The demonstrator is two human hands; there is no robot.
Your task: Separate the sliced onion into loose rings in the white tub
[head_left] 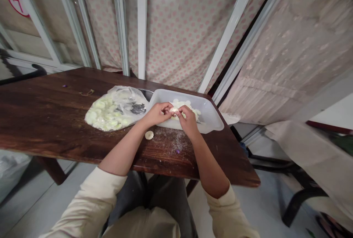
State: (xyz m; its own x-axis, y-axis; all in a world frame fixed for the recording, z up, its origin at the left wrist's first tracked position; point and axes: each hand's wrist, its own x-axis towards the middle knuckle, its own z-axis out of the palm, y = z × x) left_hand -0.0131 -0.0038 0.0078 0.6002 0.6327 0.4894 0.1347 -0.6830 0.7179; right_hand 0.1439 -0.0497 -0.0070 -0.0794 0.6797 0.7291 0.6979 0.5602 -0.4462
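My left hand (160,113) and my right hand (188,118) meet over a white plastic tray (213,120). Their fingertips pinch a small pale yellowish-white piece (174,110) between them. Its exact kind is too small to make out. Behind and below the fingers, several similar pale flat pieces (197,112) lie in the tray. A clear plastic bag (128,93) full of pale yellow-green round pieces (103,115) rests to the left of the tray. One cream disc with a scalloped edge (149,135) lies by itself on the wood near my left wrist.
Whitish crumbs (172,140) are scattered on the dark wooden table (49,113) before the tray. A thin loop of string (87,93) lies at the left. Framed panels with a dotted curtain (179,36) stand behind the table, and a black metal frame (298,197) is at the right.
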